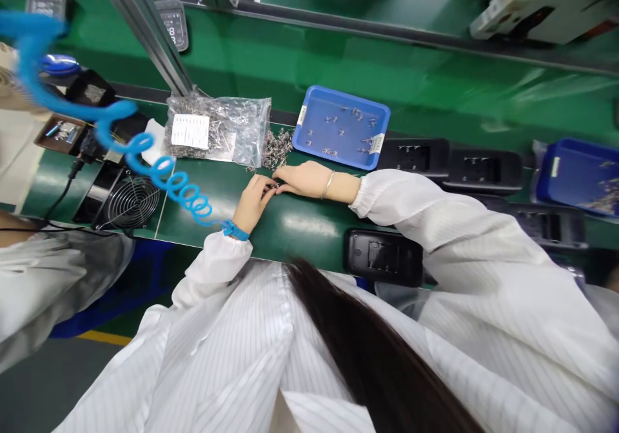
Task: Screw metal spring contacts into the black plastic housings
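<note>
My left hand (252,200) and my right hand (304,179) meet on the green bench top (290,220), fingertips together. Both pinch something small and metallic that I cannot make out. Just beyond them lies a loose heap of small metal parts (277,147), spilling from a clear plastic bag (217,130) of the same parts with a white label. A blue tray (341,127) with a few scattered metal parts stands to the right of the heap. A blue wrist strap (235,230) with a coiled blue cord (145,156) is on my left wrist; a bangle circles my right wrist.
A black device shell (383,257) lies near the bench's front edge, and others (449,162) stand in a row at the right. Another blue tray (578,175) sits far right. A fan unit (126,200) is at left. Another person's sleeve (48,278) shows at lower left.
</note>
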The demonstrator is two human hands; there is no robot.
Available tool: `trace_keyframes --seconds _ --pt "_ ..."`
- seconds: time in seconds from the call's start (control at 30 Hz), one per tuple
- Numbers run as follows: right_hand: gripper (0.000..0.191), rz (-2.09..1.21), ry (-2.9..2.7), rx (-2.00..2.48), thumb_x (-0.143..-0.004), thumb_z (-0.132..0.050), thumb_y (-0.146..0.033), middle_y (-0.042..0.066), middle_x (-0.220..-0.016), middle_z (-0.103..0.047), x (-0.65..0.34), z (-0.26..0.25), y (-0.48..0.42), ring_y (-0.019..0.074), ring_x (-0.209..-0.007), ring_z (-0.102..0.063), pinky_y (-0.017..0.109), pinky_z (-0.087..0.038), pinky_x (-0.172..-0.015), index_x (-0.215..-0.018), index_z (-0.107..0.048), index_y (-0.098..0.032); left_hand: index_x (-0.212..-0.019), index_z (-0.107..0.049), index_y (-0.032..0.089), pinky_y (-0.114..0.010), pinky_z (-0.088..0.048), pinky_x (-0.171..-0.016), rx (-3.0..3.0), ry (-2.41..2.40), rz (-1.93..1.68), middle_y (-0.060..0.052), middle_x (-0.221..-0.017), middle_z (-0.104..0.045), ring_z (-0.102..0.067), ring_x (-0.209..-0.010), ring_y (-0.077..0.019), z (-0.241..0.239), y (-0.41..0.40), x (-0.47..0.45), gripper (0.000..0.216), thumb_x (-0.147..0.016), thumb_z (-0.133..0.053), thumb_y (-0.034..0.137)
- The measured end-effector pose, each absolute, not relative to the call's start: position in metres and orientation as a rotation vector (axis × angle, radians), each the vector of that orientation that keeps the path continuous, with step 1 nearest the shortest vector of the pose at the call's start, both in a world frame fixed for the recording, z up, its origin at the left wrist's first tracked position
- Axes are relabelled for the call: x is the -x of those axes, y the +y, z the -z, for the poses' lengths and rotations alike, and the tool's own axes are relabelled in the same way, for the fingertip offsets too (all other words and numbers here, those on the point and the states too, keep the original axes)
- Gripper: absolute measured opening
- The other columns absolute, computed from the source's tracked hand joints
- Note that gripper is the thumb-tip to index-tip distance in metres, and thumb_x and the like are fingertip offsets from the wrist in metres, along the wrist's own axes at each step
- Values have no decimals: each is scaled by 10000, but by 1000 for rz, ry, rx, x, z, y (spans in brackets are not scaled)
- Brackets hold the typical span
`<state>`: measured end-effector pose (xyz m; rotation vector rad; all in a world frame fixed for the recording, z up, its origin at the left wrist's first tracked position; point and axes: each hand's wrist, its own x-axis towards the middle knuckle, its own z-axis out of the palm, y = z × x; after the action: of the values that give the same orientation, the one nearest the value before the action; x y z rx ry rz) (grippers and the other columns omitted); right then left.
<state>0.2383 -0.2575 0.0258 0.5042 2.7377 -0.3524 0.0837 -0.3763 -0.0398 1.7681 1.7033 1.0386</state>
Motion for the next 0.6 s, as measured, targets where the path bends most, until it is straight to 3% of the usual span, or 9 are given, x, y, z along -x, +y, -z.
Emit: trace_keyframes --seconds 0.23,0.47,0.6 --pt "339 815 2744 -528 -1008 -379 -428 70 -1031 -682 -260 -39 -250 175 -870 -612 256 -337 -690 -1083 -591 -175 -996 -603 180 -270 -540 -836 -1715 1623 -1145 -36 -968 -628 -644 -853 -125 16 -371 -99 109 -890 -584 160" --pt "312 606 2892 -625 -983 -405 -392 50 -901 -691 -287 -66 -255 134 -723 -567 248 -259 -613 -974 -633 -179 -1128 -620 191 -294 -547 -859 -1403 1352 -1115 -54 -1006 -697 -685 -862 -147 -6 -358 -116 233 -927 -556 291" --pt "347 352 2980 -603 -989 -383 -414 45 -864 -666 -296 -77 -259 105 -657 -520 248 -192 -542 -953 -639 -183 -1029 -646 164 -294 -570 -806 -998 1089 -1083 -50 -868 -722 -703 -796 -164 -19 -349 -119 376 -812 -713 463"
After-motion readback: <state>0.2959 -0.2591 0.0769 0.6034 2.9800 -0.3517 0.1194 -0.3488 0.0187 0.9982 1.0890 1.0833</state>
